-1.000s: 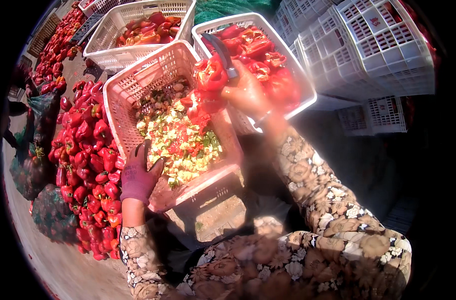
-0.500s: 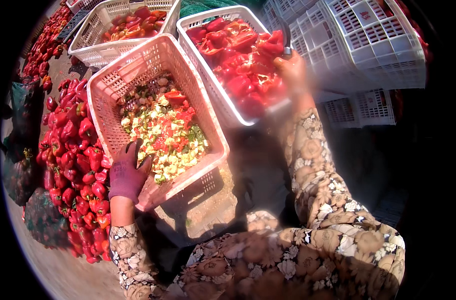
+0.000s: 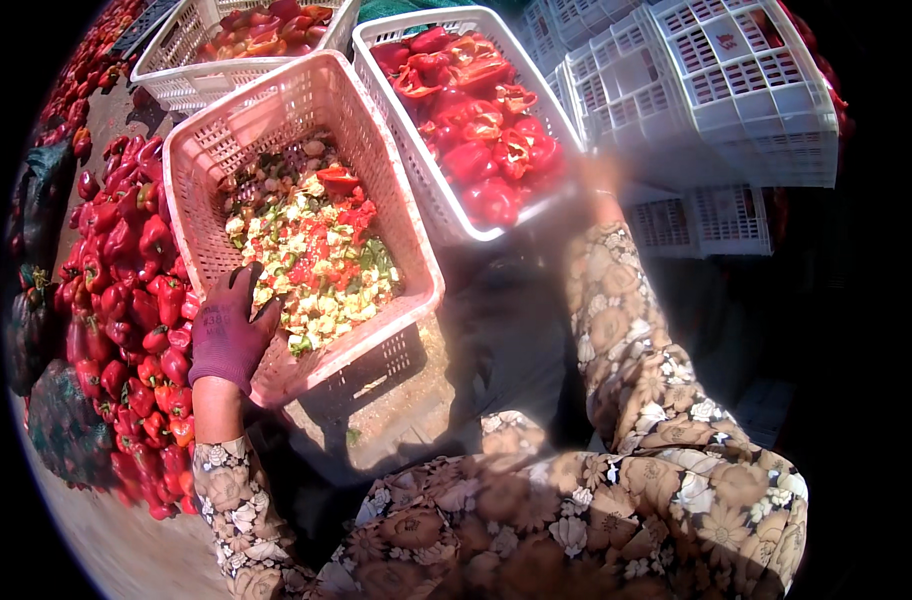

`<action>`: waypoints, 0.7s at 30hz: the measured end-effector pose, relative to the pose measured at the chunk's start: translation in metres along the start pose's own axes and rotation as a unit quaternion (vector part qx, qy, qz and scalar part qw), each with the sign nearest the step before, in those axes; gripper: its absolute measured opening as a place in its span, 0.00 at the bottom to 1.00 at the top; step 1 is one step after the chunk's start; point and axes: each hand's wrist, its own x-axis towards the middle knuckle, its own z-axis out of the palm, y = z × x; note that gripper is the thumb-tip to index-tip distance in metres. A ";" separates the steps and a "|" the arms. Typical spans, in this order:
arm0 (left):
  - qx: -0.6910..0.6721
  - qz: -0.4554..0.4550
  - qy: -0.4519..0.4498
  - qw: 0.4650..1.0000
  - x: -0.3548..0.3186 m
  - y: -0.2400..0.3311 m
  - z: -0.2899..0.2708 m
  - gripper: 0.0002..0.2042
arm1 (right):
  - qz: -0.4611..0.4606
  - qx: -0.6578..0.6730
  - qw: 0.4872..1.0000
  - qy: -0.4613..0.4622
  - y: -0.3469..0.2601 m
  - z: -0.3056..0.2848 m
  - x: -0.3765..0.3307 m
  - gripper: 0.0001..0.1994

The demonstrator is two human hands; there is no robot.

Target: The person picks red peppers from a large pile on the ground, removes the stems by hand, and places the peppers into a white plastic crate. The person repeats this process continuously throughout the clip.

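My left hand (image 3: 232, 328), in a purple glove with dark fingertips, lies over the near left rim of a pink plastic crate (image 3: 416, 292). Its fingers are stretched apart, and nothing shows between them. Inside that crate are cut pepper cores and scraps (image 3: 321, 280), pale yellow, green and red. My bare right hand (image 3: 601, 178) is beside the right rim of a white crate (image 3: 488, 234). Motion and glare smear its fingers, so what it holds cannot be made out. Halved, hollowed red peppers (image 3: 476, 125) fill much of the white crate.
A large heap of whole red peppers (image 3: 126, 300) lies on the ground at my left, beside dark green mesh sacks (image 3: 68, 425). Another white crate (image 3: 181, 88) with cut peppers stands at the far left. Stacked white crates (image 3: 746, 80) rise at the right.
My right hand has moved down from the upper right of the white crate; the dark curved blade seen in it earlier no longer shows. My left hand stays at the pink crate's rim.
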 end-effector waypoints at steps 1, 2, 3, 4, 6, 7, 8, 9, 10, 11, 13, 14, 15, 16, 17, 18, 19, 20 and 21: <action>0.004 -0.014 -0.008 1.000 -0.008 -0.008 -0.006 0.24 | -0.046 0.023 0.999 0.013 -0.020 0.015 -0.003 0.14; 0.005 -0.030 -0.015 0.999 -0.015 -0.016 -0.010 0.24 | -0.008 0.119 0.993 -0.023 -0.038 0.021 -0.007 0.12; 0.009 -0.046 -0.038 0.998 -0.021 -0.020 -0.008 0.23 | 0.043 0.213 0.974 -0.060 -0.067 0.033 -0.029 0.12; 0.028 -0.069 -0.058 0.996 -0.022 -0.015 -0.011 0.23 | 0.101 0.299 0.946 -0.073 -0.089 0.027 -0.046 0.11; 0.028 -0.065 -0.096 0.993 -0.027 -0.016 -0.023 0.22 | 0.101 0.354 0.910 -0.191 -0.146 0.022 -0.084 0.13; 0.046 -0.066 -0.102 0.992 -0.027 -0.016 -0.024 0.20 | 0.103 0.369 0.896 -0.224 -0.187 0.017 -0.109 0.12; 0.043 -0.142 -0.149 0.978 -0.029 -0.025 -0.029 0.19 | 0.065 0.423 0.852 -0.300 -0.226 0.023 -0.145 0.10; 0.020 -0.119 -0.113 0.986 -0.012 -0.032 -0.022 0.18 | 0.046 0.399 0.867 -0.296 -0.234 0.025 -0.152 0.10; 0.013 -0.125 -0.080 0.989 -0.021 -0.041 -0.032 0.18 | 0.033 0.385 0.865 -0.319 -0.249 0.038 -0.165 0.10; 0.000 -0.171 -0.076 0.982 -0.033 -0.055 -0.034 0.17 | 0.022 0.357 0.860 -0.364 -0.283 0.036 -0.206 0.10; -0.042 -0.234 -0.068 0.969 -0.047 -0.079 -0.035 0.16 | -0.036 0.316 0.834 -0.450 -0.314 0.042 -0.254 0.10; -0.068 -0.239 -0.053 0.967 -0.047 -0.094 -0.028 0.16 | -0.053 0.303 0.825 -0.474 -0.321 0.047 -0.266 0.09; -0.089 -0.259 -0.040 0.961 -0.059 -0.111 -0.028 0.17 | -0.064 0.282 0.818 -0.498 -0.332 0.050 -0.283 0.10; -0.104 -0.282 -0.025 0.953 -0.072 -0.129 -0.030 0.17 | -0.075 0.265 0.806 -0.523 -0.342 0.053 -0.298 0.11; -0.111 -0.330 -0.027 0.937 -0.081 -0.156 -0.022 0.18 | -0.064 0.254 0.783 -0.564 -0.356 0.046 -0.307 0.08; -0.120 -0.378 -0.028 0.918 -0.094 -0.190 -0.012 0.19 | -0.057 0.248 0.773 -0.581 -0.363 0.046 -0.316 0.08; -0.139 -0.410 -0.022 0.901 -0.101 -0.218 -0.008 0.21 | -0.065 0.239 0.777 -0.579 -0.366 0.049 -0.317 0.08; -0.158 -0.441 -0.017 0.883 -0.109 -0.250 -0.004 0.23 | -0.073 0.229 0.781 -0.577 -0.367 0.053 -0.319 0.08; -0.180 -0.488 0.042 0.853 -0.126 -0.302 0.016 0.24 | -0.088 0.228 0.775 -0.582 -0.362 0.062 -0.322 0.09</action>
